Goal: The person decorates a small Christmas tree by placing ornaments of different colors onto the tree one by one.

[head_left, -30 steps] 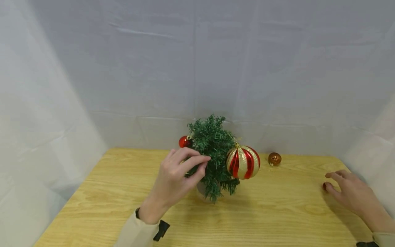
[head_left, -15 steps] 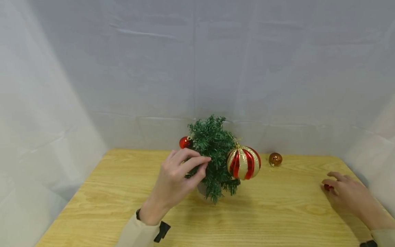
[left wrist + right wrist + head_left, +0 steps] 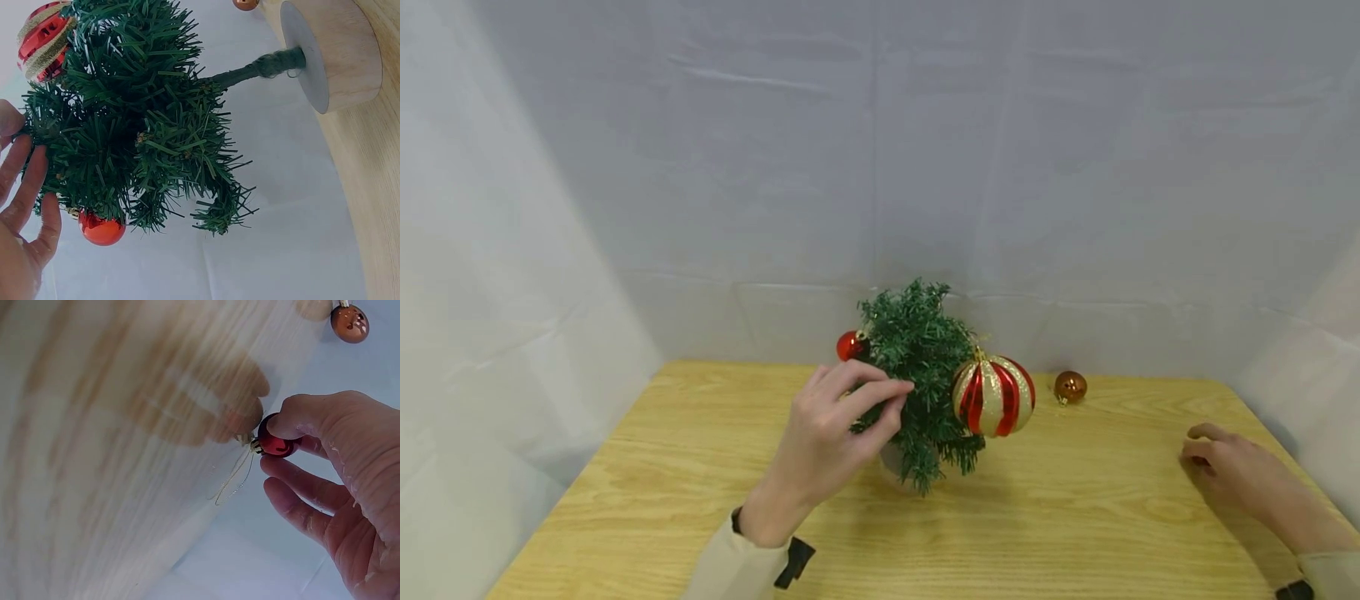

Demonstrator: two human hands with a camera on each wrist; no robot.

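Note:
A small artificial Christmas tree point(image 3: 917, 333) stands upright on a round wooden base point(image 3: 350, 56). My left hand point(image 3: 838, 417) is at its near side, thumb and forefinger pinching the tip of a branch while the other fingers spread beside the needles. From the tree hang a large red-and-gold striped bauble point(image 3: 995, 396) on the right and a shiny red bauble point(image 3: 850, 345) on the left. Over at the table's right side, my right hand point(image 3: 1240, 471) grips a small dark red bauble point(image 3: 278, 440) between thumb and fingers. Its gold cap and string loop point(image 3: 231, 478) trail toward the tabletop.
An orange-brown bauble point(image 3: 1070, 387) lies on the wooden table point(image 3: 1075, 517) near the back edge, between the tree and my right hand. White sheeting point(image 3: 760, 183) rises behind the table and along both sides.
My right hand's fingers have closed round the small red bauble, which is now nearly hidden in the head view. The left hand keeps its place at the tree.

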